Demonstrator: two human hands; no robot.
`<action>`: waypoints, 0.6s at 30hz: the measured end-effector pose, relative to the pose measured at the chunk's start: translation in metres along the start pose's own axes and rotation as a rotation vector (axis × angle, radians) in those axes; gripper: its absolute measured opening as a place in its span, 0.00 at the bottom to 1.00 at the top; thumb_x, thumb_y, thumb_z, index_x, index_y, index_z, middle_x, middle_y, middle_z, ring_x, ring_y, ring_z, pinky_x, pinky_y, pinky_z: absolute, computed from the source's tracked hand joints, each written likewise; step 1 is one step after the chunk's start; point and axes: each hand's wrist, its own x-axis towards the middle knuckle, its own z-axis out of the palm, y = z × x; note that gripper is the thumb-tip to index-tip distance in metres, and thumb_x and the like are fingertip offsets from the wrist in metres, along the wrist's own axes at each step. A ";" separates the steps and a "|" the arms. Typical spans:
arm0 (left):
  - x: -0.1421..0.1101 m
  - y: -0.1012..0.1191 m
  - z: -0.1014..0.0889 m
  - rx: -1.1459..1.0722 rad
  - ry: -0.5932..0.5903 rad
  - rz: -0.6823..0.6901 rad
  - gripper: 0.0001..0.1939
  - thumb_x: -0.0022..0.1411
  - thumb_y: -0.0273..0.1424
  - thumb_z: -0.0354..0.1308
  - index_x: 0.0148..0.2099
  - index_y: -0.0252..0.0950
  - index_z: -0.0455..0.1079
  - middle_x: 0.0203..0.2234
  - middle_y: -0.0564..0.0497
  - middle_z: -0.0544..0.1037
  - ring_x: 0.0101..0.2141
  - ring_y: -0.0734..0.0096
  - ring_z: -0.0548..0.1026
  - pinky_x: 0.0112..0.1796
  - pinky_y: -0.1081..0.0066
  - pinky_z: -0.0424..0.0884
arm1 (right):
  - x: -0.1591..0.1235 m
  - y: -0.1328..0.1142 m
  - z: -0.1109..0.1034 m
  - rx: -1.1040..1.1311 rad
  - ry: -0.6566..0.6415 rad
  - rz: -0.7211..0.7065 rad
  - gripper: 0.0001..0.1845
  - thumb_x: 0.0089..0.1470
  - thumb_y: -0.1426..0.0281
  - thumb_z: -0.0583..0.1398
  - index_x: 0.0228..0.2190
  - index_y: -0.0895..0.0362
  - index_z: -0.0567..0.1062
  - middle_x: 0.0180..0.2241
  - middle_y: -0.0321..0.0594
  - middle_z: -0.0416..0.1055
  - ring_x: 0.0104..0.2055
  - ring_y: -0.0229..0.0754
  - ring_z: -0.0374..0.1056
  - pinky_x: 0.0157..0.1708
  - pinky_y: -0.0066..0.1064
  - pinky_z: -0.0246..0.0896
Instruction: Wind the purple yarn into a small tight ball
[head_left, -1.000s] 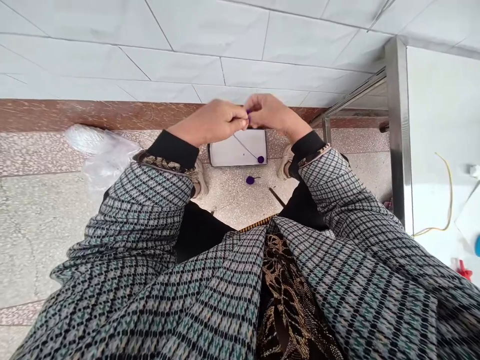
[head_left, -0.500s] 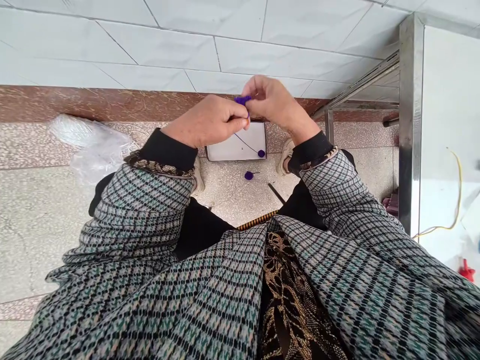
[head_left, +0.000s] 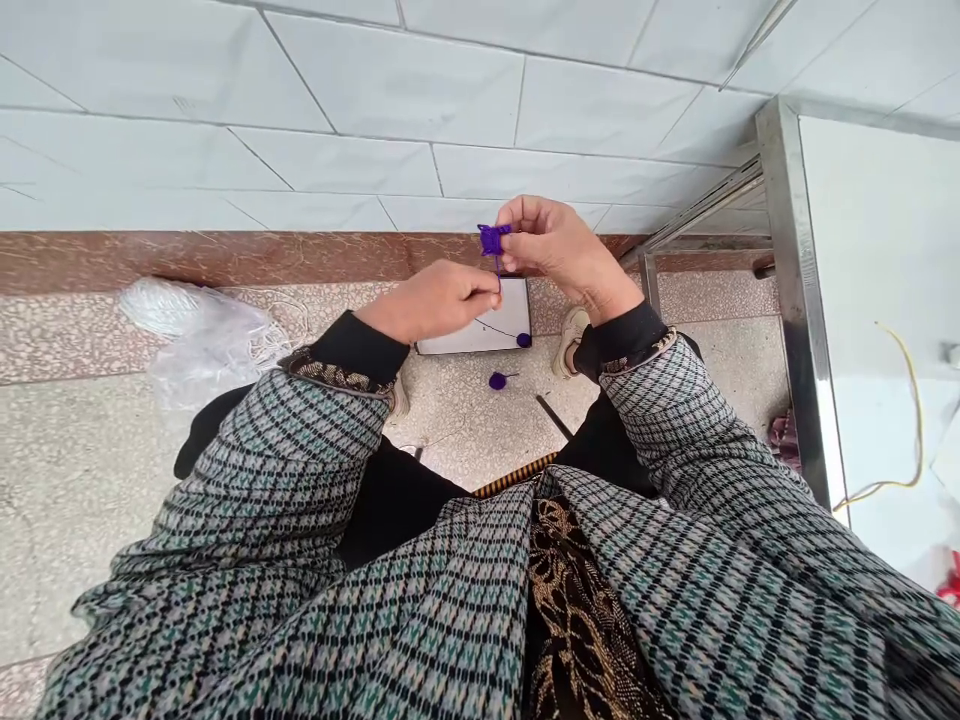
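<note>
and here's the right hand pinching a small purple yarn tuft at the fingertips, the left hand curled closed on the purple strand hanging from it, all above a white card on the speckled floor, a purple yarn ball lying just nearer!

No words, labels, brands or numbers could be read anywhere in view; the white card at twelve o'clock on the terrazzo floor bore no legible marking.
</note>
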 end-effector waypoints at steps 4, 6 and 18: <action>-0.004 0.004 -0.003 0.061 0.087 0.051 0.13 0.71 0.32 0.59 0.32 0.39 0.71 0.29 0.50 0.76 0.35 0.60 0.76 0.46 0.61 0.72 | 0.011 0.015 -0.007 -0.266 0.009 -0.078 0.16 0.58 0.91 0.68 0.31 0.59 0.75 0.28 0.33 0.70 0.33 0.34 0.66 0.32 0.20 0.64; -0.007 0.002 -0.011 0.057 0.195 0.022 0.10 0.72 0.31 0.59 0.35 0.38 0.75 0.33 0.49 0.79 0.41 0.57 0.79 0.50 0.60 0.74 | 0.011 0.016 -0.006 -0.307 -0.087 -0.048 0.16 0.57 0.90 0.70 0.30 0.59 0.77 0.28 0.33 0.71 0.32 0.34 0.66 0.30 0.19 0.64; -0.007 -0.004 -0.021 -0.298 0.290 -0.058 0.13 0.73 0.41 0.60 0.39 0.39 0.76 0.26 0.52 0.69 0.29 0.66 0.70 0.37 0.62 0.72 | 0.013 -0.050 0.020 0.260 0.085 -0.114 0.13 0.78 0.84 0.57 0.42 0.55 0.72 0.32 0.26 0.69 0.31 0.25 0.71 0.37 0.14 0.68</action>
